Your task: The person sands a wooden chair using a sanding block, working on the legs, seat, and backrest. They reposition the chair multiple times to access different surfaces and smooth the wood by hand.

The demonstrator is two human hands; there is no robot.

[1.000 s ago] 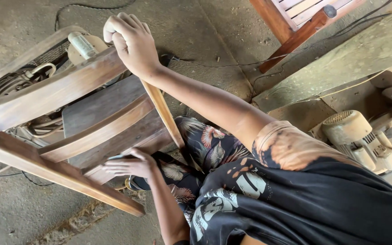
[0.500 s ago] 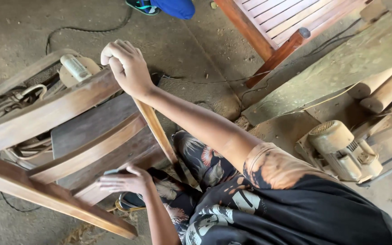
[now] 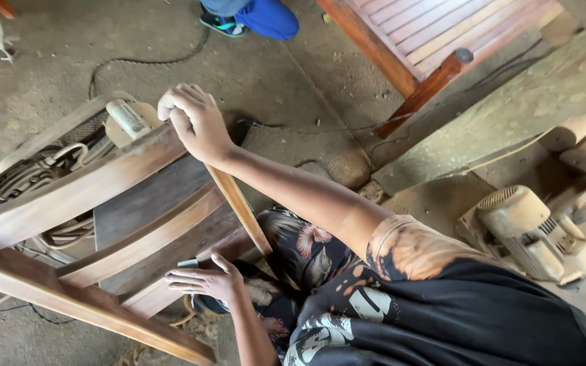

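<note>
A brown wooden chair (image 3: 103,183) lies tilted in front of me, its curved back rails running left to right. My right hand (image 3: 194,122) is closed over the top end of the chair's upright post. Lower down, my left hand (image 3: 205,278) rests with its fingers pressed flat on a small grey-green pad (image 3: 188,263) against a lower back rail (image 3: 144,237). My knees in floral shorts (image 3: 300,244) sit just right of the chair.
A machine with hoses and a belt guard (image 3: 42,169) stands behind the chair. An electric motor (image 3: 530,230) sits at the right, by a concrete slab (image 3: 510,108) and wooden logs (image 3: 581,135). A red-brown slatted bench (image 3: 428,34) and another person's sandalled foot (image 3: 222,22) are farther off. Cables (image 3: 144,62) cross the floor.
My left hand with the pad has slid a little along the lower rail. My right hand keeps its grip on the post. The view has shifted, bringing the other person's foot into sight.
</note>
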